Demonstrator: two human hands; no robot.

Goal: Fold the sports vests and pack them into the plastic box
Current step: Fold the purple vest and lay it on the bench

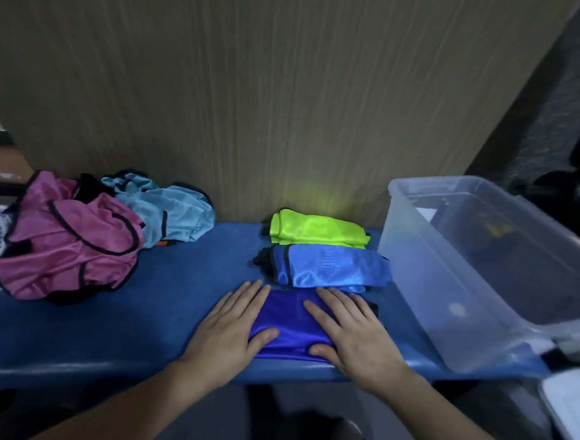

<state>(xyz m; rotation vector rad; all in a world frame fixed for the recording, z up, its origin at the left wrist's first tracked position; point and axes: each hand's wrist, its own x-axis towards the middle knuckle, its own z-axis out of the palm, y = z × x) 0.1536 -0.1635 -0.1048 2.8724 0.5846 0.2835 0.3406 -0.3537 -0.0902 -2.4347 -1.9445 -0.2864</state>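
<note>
Head view, read from left to right: two vests are seen crumpled and unfolded at the far left of the blue desk (109,327), a pink vest (70,242) in front and a light blue vest (175,217) just behind it, the two touching. Nearer the middle, the left hand (229,329) is laid flat with fingers straight and spread, partly on the desk and partly on the left edge of a folded dark blue vest (290,323); the right hand (353,330) is pressed flat on the same vest's right half, fingers also spread. The step in hand is judged to be the smoothing of this third fold. Behind it, a folded mid-blue vest (329,269) and a folded neon green vest (315,230) are lined up toward the wall. Five vests are counted in all (three folded, two not). At the right stands one clear plastic box (424,291), open, with no vest visible inside. Next, either the pink vest should be drawn over for folding or the folded ones lifted into the box, kept flat.
</note>
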